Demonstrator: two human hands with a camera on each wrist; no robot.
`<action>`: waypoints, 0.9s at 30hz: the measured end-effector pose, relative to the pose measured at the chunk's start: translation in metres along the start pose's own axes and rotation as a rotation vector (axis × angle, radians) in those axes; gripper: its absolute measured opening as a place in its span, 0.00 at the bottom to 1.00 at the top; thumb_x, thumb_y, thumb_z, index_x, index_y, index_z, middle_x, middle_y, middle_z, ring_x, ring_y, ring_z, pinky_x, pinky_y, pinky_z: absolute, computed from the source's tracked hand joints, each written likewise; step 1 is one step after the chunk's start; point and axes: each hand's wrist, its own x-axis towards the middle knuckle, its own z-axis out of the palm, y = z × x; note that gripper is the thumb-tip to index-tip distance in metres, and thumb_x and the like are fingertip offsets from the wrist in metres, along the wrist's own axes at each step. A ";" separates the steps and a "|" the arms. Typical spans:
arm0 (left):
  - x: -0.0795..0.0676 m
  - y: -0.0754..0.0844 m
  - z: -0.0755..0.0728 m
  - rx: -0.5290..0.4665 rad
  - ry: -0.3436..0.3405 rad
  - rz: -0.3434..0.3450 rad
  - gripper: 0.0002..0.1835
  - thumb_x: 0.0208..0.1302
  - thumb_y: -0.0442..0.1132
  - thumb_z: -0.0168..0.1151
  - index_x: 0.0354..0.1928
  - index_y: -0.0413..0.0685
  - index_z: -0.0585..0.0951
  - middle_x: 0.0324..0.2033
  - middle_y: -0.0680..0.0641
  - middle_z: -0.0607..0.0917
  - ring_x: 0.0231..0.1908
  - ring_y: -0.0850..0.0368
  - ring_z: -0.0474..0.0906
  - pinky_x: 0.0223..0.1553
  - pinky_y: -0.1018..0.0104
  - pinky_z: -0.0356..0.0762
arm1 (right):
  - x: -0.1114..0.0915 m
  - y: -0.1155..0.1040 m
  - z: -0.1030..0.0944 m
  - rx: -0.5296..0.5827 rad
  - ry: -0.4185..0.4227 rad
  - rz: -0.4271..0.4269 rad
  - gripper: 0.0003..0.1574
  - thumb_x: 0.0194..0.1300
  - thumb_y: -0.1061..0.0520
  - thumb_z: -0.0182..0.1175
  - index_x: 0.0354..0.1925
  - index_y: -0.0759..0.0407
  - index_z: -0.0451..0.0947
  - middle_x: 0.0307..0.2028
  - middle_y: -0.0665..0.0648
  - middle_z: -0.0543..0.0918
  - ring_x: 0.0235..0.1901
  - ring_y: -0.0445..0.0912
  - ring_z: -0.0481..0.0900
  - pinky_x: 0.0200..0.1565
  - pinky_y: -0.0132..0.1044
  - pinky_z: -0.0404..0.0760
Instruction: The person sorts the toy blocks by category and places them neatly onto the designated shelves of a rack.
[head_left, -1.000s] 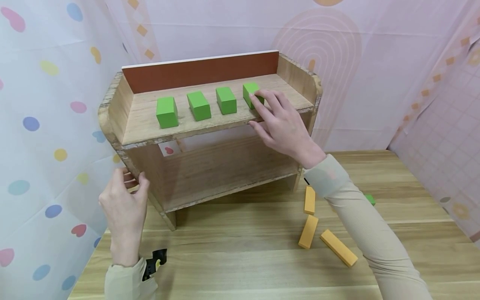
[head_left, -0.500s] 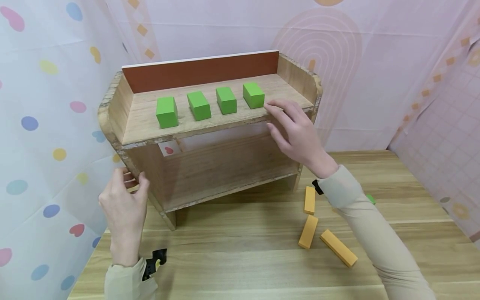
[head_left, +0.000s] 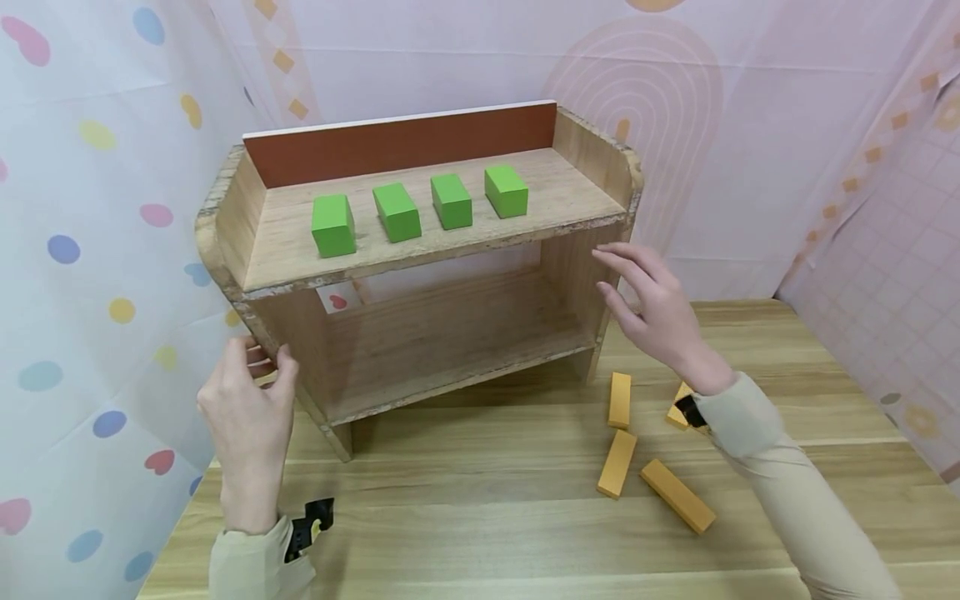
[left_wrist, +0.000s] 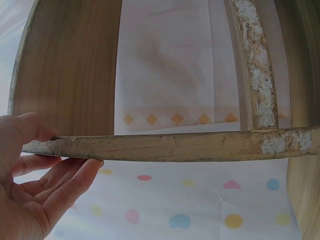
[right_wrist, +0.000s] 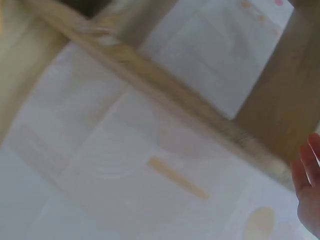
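Note:
A small wooden shelf (head_left: 450, 325) stands on the table, with a reddish-brown back board (head_left: 405, 143) along its top. My left hand (head_left: 251, 417) grips the front edge of its left side panel (left_wrist: 175, 146); in the left wrist view the thumb lies on one face and the fingers on the other. Several green blocks form a row on the top board, from the leftmost green block (head_left: 333, 227) to the rightmost green block (head_left: 507, 192). My right hand (head_left: 656, 312) holds nothing, its fingers extended near the shelf's right side panel (head_left: 581, 275). The right wrist view is blurred.
Several orange blocks lie on the table (head_left: 450, 500) to the right of the shelf, among them an upright-pointing orange block (head_left: 619, 400) and a slanted orange block (head_left: 678, 496). Another orange block (head_left: 678, 407) is partly hidden by the right wrist. Patterned cloth (head_left: 465, 58) hangs behind.
My right hand has left the rightmost green block and drawn away to the right and down. The green blocks and my left hand stay in place.

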 end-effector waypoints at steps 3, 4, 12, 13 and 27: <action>0.000 0.000 0.000 0.012 -0.004 0.001 0.12 0.62 0.36 0.56 0.37 0.29 0.77 0.32 0.31 0.85 0.29 0.37 0.84 0.33 0.95 0.55 | -0.019 0.010 -0.007 0.020 -0.015 0.045 0.24 0.57 0.71 0.60 0.53 0.68 0.76 0.50 0.66 0.79 0.52 0.58 0.76 0.59 0.38 0.71; 0.000 0.000 0.000 0.014 -0.004 0.000 0.12 0.62 0.36 0.56 0.37 0.29 0.77 0.32 0.31 0.85 0.29 0.37 0.84 0.33 0.95 0.55 | -0.024 0.014 -0.009 0.028 -0.012 0.054 0.24 0.55 0.72 0.60 0.53 0.68 0.77 0.49 0.66 0.80 0.51 0.58 0.76 0.59 0.34 0.70; 0.000 0.000 -0.001 0.018 0.000 0.000 0.12 0.61 0.35 0.56 0.37 0.28 0.77 0.31 0.32 0.85 0.28 0.37 0.84 0.33 0.95 0.54 | -0.068 0.041 -0.028 0.072 -0.107 0.229 0.23 0.56 0.73 0.60 0.52 0.67 0.77 0.48 0.66 0.81 0.52 0.38 0.76 0.56 0.16 0.64; 0.000 0.000 -0.001 0.016 0.000 -0.002 0.12 0.61 0.35 0.56 0.37 0.29 0.77 0.31 0.32 0.85 0.29 0.37 0.84 0.33 0.95 0.54 | -0.072 0.044 -0.031 0.078 -0.133 0.260 0.22 0.58 0.71 0.59 0.53 0.66 0.77 0.48 0.65 0.81 0.53 0.32 0.74 0.55 0.16 0.65; 0.001 0.002 -0.002 0.017 -0.016 0.000 0.12 0.62 0.36 0.56 0.37 0.29 0.77 0.32 0.31 0.85 0.29 0.37 0.84 0.33 0.99 0.53 | -0.139 0.092 -0.074 0.336 -0.505 0.694 0.23 0.70 0.58 0.52 0.58 0.71 0.71 0.48 0.28 0.77 0.45 0.21 0.75 0.45 0.16 0.73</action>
